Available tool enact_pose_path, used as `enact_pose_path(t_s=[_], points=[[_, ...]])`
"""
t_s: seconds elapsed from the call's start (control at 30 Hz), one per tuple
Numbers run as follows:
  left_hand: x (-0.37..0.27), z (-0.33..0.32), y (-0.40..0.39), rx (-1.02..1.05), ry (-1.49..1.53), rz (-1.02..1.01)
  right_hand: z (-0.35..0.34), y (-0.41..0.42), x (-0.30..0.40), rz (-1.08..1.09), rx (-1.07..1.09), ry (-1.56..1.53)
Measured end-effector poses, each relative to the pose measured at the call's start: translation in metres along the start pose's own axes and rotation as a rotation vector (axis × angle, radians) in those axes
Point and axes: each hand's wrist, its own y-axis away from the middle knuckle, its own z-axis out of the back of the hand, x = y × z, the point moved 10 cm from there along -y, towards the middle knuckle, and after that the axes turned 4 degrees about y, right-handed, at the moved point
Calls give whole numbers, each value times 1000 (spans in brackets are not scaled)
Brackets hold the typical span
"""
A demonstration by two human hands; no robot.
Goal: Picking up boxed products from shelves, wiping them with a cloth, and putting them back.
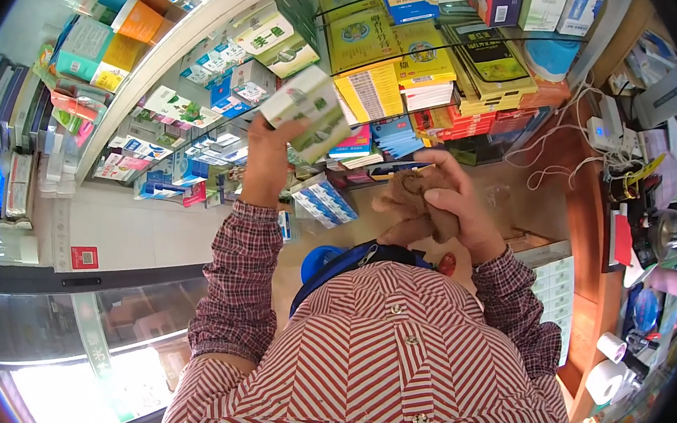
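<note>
My left hand (272,148) grips a green and white carton (307,112) by its lower left edge, holding it tilted in front of the shelves. Motion blurs the carton a little. A crumpled brown cloth (419,201) is bunched in my right hand (461,201), below the stacks of yellow boxes. Close above the held carton, a similar green and white box (278,35) stands on the glass shelf. Stacked yellow boxes (363,40) are just right of the carton. Under it, a blue and white patterned box (323,200) lies lower down.
Glass shelves packed with medicine boxes (231,94) curve across the front. Loose white cables (550,150) hang at the right shelf end, near a wooden counter (589,286) crowded with items. A blue round container (319,261) is by my waist. White drawers (556,289) stand lower right.
</note>
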Motion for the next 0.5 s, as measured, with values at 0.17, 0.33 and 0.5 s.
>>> enact_pose_path(t_s=[0.17,0.33,0.5], points=[[4,-57,30,455,-213,190,-18,-23,11,156,16,669],[10,-95,51,712,-222,183,-30,-44,-36,49,137,391],[-56,-52,-27,354,-1009,-578,9,-35,-45,99,-64,284]])
